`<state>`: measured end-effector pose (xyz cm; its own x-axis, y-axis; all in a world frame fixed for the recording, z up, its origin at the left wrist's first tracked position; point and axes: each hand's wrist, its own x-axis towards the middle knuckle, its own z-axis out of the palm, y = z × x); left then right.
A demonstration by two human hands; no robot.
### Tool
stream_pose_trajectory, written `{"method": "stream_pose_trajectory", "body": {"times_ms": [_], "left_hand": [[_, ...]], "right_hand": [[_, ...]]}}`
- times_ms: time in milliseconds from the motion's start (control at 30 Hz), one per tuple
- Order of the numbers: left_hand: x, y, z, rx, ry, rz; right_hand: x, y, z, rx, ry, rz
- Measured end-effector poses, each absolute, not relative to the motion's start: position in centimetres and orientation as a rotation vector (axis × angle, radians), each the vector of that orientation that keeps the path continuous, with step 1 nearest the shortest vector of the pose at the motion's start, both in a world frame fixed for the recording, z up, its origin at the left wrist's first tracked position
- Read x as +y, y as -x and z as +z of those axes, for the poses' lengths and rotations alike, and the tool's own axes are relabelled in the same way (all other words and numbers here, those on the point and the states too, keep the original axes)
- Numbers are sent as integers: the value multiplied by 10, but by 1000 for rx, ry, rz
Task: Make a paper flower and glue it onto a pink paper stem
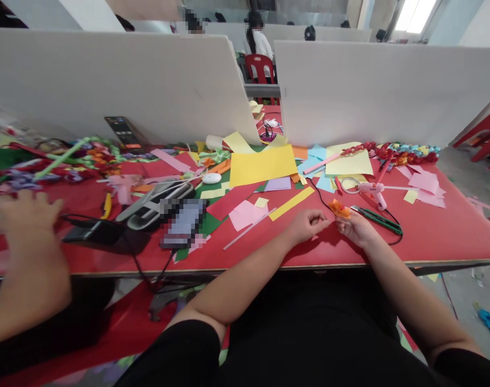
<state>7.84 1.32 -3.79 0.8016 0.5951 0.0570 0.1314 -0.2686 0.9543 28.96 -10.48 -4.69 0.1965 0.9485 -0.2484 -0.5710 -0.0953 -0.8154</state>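
In the head view my right hand [355, 228] pinches a small orange crepe-paper flower [339, 208] by its lower end, just above the red table. My left hand [307, 226] hovers to the left of it, fingers curled together and apart from the flower. Whether something tiny sits between those fingertips, I cannot make out. Close behind my right hand lies a green utility knife [376, 221]. Beyond that are a pink glue gun [374, 193] with a stick in it and a ring-shaped roll of tape [348, 185].
Yellow paper [263, 166], pink scraps [245, 214] and a yellow strip [292, 203] lie about. Left of them are a phone [184, 223] and a white mouse [211, 178]. A co-worker's hand [23, 212] is at far left. White partition boards [386, 91] stand behind.
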Motion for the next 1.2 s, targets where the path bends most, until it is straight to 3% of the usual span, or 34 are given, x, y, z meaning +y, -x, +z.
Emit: {"method": "stream_pose_trajectory", "body": {"times_ms": [200,433,533,700,833,967,1200], "left_hand": [[45,-90,-17,575,-1906,524],[140,-195,-2,772,-2436,466],[174,-234,0,1078,-2541,350],[202,-253,18,1154,-2503,295],[208,-209,50,982,-2480,510],[197,-108,77,930,-2356,656],[154,35,85,1013,-1535,809]], "right_hand": [[-124,-290,-47,-925,1325,1042],[-137,-287,-57,-1349,1665,404],[-137,-283,-58,-1476,1707,292],[-134,-282,-58,-1567,1727,248],[-134,-281,-56,-1587,1735,260],[-136,-279,-55,-1601,1732,292],[-138,-278,-61,-1651,1801,338]]}}
